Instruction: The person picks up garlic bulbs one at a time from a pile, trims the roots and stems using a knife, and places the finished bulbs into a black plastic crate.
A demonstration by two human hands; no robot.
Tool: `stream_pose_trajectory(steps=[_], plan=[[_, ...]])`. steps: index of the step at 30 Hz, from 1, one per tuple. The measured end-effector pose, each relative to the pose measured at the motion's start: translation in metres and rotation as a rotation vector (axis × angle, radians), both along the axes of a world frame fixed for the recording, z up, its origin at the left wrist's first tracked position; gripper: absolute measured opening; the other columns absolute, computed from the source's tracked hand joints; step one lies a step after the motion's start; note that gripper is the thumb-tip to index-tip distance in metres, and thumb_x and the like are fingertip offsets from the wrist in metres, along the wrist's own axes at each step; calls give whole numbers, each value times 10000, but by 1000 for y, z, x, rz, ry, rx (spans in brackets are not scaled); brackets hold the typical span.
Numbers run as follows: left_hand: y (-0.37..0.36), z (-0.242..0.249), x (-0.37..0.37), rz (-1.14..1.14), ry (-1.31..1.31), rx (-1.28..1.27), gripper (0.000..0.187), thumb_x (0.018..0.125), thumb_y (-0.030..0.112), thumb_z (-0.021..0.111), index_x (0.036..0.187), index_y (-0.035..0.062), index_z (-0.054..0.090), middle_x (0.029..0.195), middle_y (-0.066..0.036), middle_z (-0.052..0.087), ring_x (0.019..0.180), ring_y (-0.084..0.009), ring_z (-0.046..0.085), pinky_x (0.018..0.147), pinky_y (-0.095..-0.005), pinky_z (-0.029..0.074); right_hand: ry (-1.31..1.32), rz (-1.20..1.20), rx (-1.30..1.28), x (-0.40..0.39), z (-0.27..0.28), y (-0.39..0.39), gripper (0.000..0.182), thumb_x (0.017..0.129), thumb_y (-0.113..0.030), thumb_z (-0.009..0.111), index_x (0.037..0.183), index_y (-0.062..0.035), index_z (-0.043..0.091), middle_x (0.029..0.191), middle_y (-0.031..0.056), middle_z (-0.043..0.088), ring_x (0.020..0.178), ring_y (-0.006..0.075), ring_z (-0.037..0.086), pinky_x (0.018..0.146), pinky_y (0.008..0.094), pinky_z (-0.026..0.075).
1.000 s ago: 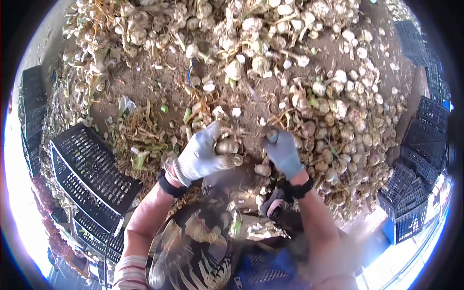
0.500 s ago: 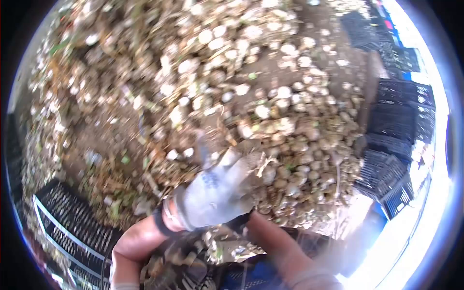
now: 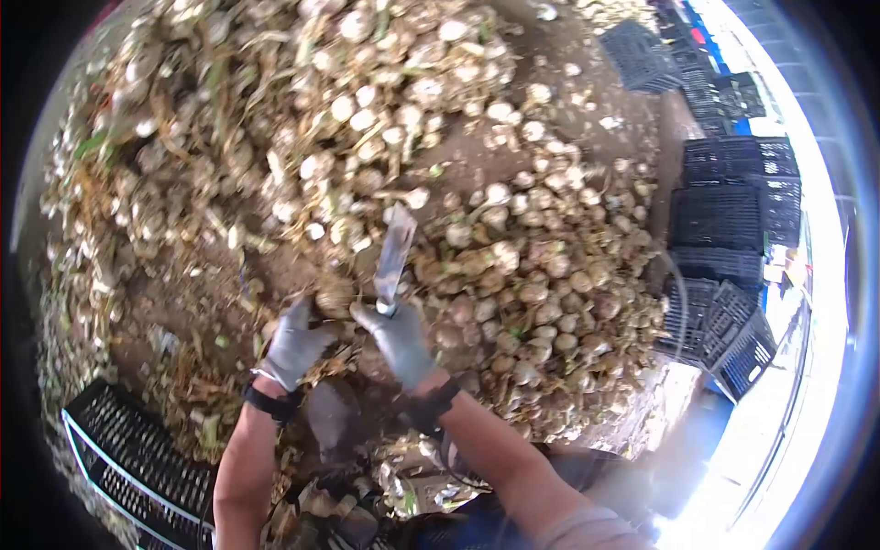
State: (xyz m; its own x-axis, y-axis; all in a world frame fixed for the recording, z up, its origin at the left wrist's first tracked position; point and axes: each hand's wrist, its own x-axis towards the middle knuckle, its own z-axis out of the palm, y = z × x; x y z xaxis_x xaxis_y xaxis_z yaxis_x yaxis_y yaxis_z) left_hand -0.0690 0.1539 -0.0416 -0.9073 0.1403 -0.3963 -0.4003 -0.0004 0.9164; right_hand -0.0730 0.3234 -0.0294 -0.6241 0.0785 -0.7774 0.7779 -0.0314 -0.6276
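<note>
Both hands wear pale gloves, with dark bands at the wrists. My right hand point(image 3: 399, 339) is wrapped round the handle of a knife point(image 3: 395, 254), whose wide blade points up and away from me. To its left, my left hand point(image 3: 295, 346) has its fingers curled against a garlic bulb point(image 3: 335, 296) with a brownish skin, which sits between the two hands. Dry stalks and roots hang under the bulb. Many loose pale bulbs point(image 3: 550, 302) lie on the ground to the right of my right hand.
A large heap of bulbs with dry stalks point(image 3: 220, 137) spreads over the far and left ground. Black crates point(image 3: 720, 220) stand stacked along the right side. Another black crate point(image 3: 137, 449) is at the lower left. Bare soil point(image 3: 174, 275) shows between the heaps.
My hands, close together and overlapping before, are now apart side by side. The left has moved left, and the right hand and knife show clearly. The view has shifted slightly.
</note>
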Motion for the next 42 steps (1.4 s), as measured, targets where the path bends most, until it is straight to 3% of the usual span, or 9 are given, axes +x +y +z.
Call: stream_pose_trajectory(steps=[4, 11, 13, 17, 30, 32, 36, 38, 42], plan=[[-8, 7, 22, 115, -253, 376, 453, 879, 10, 655, 1303, -13, 499, 1009, -46, 643, 860, -119, 626, 709, -283, 538, 235, -200, -326, 7, -7, -18, 178, 849, -150, 781, 958, -23, 718, 764, -7, 673, 642, 67, 579, 560, 245, 443], [-28, -5, 55, 211, -153, 545, 601, 855, 67, 744, 1369, 20, 437, 1204, -69, 610, 1068, -173, 600, 887, -319, 537, 876, 780, 646, 16, 24, 12, 197, 806, -204, 711, 985, -119, 706, 809, 71, 670, 687, 292, 671, 629, 381, 534], [-32, 1, 54, 54, -212, 219, 656, 856, 124, 758, 1394, 6, 402, 1195, -84, 612, 1060, -177, 608, 889, -328, 535, 883, 1166, 789, 14, 39, 12, 146, 778, -124, 666, 922, -125, 688, 842, 79, 669, 702, 304, 671, 616, 404, 529], [-37, -9, 61, 52, -78, 229, 714, 850, 171, 770, 1407, -11, 361, 1164, -91, 625, 1030, -159, 619, 868, -319, 534, 909, 1144, 867, 12, 24, 13, 126, 804, -202, 681, 903, -125, 667, 771, 56, 624, 653, 266, 647, 594, 405, 497], [-45, -1, 63, -37, -47, 244, 794, 764, 252, 838, 1375, -44, 425, 1174, -96, 628, 1059, -157, 610, 907, -300, 517, 891, 1121, 768, 16, 17, 21, 177, 810, -167, 641, 978, -120, 677, 786, 84, 665, 671, 296, 663, 615, 407, 525], [-34, 57, 49, -104, -42, 303, 735, 733, 212, 835, 1330, -41, 489, 1101, -76, 661, 1023, -144, 620, 893, -299, 518, 112, 1191, 877, 0, -10, 50, 187, 850, -194, 651, 1002, -93, 693, 808, 113, 706, 728, 308, 691, 652, 394, 546], [-23, 38, 55, -160, -16, -1, 523, 709, 249, 855, 1112, 17, 616, 908, -58, 650, 805, -124, 623, 731, -291, 517, 253, 907, 697, 27, -15, 54, 226, 865, -218, 661, 1030, -72, 714, 852, 150, 731, 789, 309, 712, 701, 366, 559], [-24, 39, 50, -335, 198, -366, 494, 639, 166, 813, 1101, 85, 658, 1001, -63, 597, 954, -262, 622, 877, -396, 507, 420, 785, 451, 32, -18, 34, 270, 845, -264, 647, 1072, -132, 709, 807, 155, 709, 744, 336, 697, 680, 413, 568], [-30, 32, 56, -596, 626, -866, 271, 691, 205, 766, 952, 154, 716, 1013, -54, 633, 960, -303, 606, 855, -488, 481, 501, 1067, 488, 11, 6, 0, 226, 821, -233, 677, 1018, -131, 718, 794, 145, 709, 764, 345, 698, 708, 420, 569]])
